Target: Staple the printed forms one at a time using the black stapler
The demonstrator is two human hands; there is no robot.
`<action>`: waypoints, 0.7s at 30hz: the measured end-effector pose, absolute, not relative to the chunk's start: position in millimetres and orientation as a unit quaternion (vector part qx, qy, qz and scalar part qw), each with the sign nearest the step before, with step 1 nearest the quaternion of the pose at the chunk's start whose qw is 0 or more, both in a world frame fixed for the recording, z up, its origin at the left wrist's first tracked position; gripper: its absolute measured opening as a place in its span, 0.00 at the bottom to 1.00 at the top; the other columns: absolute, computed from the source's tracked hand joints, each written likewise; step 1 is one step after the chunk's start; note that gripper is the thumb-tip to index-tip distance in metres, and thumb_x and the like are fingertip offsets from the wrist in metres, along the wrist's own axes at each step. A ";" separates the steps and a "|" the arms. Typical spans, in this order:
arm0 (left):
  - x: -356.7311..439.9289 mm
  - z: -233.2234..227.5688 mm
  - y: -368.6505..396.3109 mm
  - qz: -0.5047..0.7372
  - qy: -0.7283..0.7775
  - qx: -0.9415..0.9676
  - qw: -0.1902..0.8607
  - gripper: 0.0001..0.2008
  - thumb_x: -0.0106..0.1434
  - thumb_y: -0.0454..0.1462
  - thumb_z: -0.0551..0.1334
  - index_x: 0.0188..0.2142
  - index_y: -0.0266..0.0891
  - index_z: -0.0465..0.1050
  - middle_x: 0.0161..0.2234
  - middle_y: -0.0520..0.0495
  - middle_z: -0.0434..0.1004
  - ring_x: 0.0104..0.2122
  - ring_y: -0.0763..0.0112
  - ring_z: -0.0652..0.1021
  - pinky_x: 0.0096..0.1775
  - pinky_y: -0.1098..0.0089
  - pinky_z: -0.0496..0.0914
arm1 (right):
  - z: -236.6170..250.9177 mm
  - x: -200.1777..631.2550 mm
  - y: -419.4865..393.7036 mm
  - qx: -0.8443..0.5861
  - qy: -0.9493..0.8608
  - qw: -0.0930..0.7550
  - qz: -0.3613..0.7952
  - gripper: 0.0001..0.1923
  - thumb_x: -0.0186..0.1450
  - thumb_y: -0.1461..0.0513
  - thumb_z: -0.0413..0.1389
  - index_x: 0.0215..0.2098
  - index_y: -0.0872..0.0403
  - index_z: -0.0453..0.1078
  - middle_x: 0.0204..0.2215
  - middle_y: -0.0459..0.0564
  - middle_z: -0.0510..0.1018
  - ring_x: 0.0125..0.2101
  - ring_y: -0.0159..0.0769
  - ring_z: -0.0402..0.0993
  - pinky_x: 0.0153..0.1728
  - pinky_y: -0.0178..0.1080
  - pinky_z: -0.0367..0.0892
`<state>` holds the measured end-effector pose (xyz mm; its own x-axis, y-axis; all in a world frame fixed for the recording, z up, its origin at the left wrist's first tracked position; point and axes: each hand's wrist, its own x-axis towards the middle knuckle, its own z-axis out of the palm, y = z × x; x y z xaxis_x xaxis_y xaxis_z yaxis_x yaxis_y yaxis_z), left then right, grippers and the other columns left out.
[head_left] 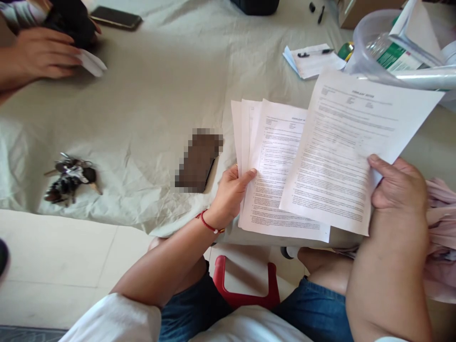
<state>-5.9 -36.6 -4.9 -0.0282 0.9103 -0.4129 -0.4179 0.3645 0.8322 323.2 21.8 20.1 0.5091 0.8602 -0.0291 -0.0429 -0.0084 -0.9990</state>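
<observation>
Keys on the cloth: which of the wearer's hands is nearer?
Left. The left hand grips papers to the right of the keys; the right hand holds another sheet, well beyond it on the same side.

left-hand sheets [270, 190]: partly covered | right-hand sheet [335, 156]: print too small | dark object [199, 161]: pixelated | black case [255, 5]: top-cropped
</observation>
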 end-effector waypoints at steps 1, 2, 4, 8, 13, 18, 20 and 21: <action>-5.8 -5.0 -36.5 0.509 0.506 0.242 0.653 0.16 0.61 0.46 0.79 0.43 0.41 0.84 0.47 0.40 0.90 0.48 0.49 0.87 0.52 0.53 0.80 | 20.2 322.3 21.4 -0.611 -0.339 0.612 0.371 0.22 0.41 0.61 0.77 0.36 0.52 0.86 0.38 0.52 0.90 0.55 0.57 0.85 0.70 0.60 0.72; -5.8 -5.1 -36.5 0.511 0.505 0.241 0.653 0.17 0.61 0.47 0.79 0.43 0.40 0.84 0.46 0.40 0.90 0.47 0.50 0.87 0.51 0.53 0.80 | 20.3 321.0 20.9 -0.613 -0.342 0.604 0.377 0.23 0.40 0.60 0.79 0.36 0.52 0.86 0.39 0.52 0.91 0.56 0.58 0.85 0.70 0.60 0.72; -5.6 -5.4 -36.4 0.513 0.500 0.240 0.655 0.18 0.60 0.47 0.79 0.43 0.40 0.84 0.46 0.41 0.90 0.47 0.51 0.87 0.51 0.53 0.80 | 20.1 317.4 20.0 -0.617 -0.351 0.585 0.392 0.27 0.38 0.57 0.82 0.37 0.52 0.87 0.40 0.53 0.91 0.57 0.59 0.85 0.70 0.60 0.72; -4.8 -5.8 -36.1 0.516 0.494 0.240 0.657 0.18 0.60 0.47 0.80 0.44 0.40 0.84 0.44 0.41 0.91 0.46 0.52 0.88 0.51 0.54 0.80 | 19.3 307.7 16.9 -0.626 -0.365 0.533 0.436 0.36 0.35 0.49 0.86 0.40 0.50 0.88 0.49 0.53 0.91 0.56 0.59 0.86 0.69 0.61 0.74; -2.9 -4.3 -36.0 0.505 0.511 0.233 0.656 0.17 0.60 0.47 0.79 0.42 0.40 0.84 0.44 0.42 0.90 0.45 0.53 0.87 0.49 0.56 0.80 | 18.2 300.4 9.5 -0.632 -0.396 0.475 0.467 0.33 0.46 0.46 0.84 0.47 0.49 0.89 0.50 0.52 0.91 0.49 0.51 0.89 0.59 0.53 0.81; -2.3 -3.6 -35.4 0.502 0.513 0.231 0.657 0.16 0.61 0.47 0.78 0.43 0.41 0.83 0.46 0.41 0.91 0.47 0.51 0.88 0.51 0.54 0.80 | 11.8 298.0 5.6 -0.639 -0.435 0.452 0.445 0.28 0.57 0.45 0.80 0.49 0.51 0.88 0.49 0.52 0.91 0.44 0.47 0.89 0.52 0.48 0.84; -2.3 -3.7 -35.0 0.499 0.514 0.234 0.657 0.16 0.62 0.47 0.77 0.44 0.41 0.83 0.46 0.40 0.91 0.49 0.49 0.88 0.53 0.52 0.80 | 8.6 297.1 5.5 -0.649 -0.455 0.435 0.428 0.27 0.60 0.45 0.78 0.50 0.51 0.87 0.49 0.53 0.91 0.45 0.48 0.89 0.53 0.48 0.83; -2.2 -3.6 -34.8 0.497 0.514 0.236 0.659 0.16 0.63 0.47 0.77 0.44 0.40 0.83 0.46 0.40 0.91 0.50 0.49 0.88 0.54 0.51 0.80 | 7.3 296.5 5.6 -0.653 -0.463 0.429 0.419 0.27 0.61 0.45 0.77 0.51 0.52 0.87 0.50 0.53 0.91 0.46 0.48 0.89 0.54 0.48 0.82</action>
<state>-2.2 -34.8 -3.6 -0.0213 0.8965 -0.4425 -0.4126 0.3952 0.8207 296.5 5.6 7.3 0.2208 0.9636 -0.1507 0.2446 -0.2043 -0.9479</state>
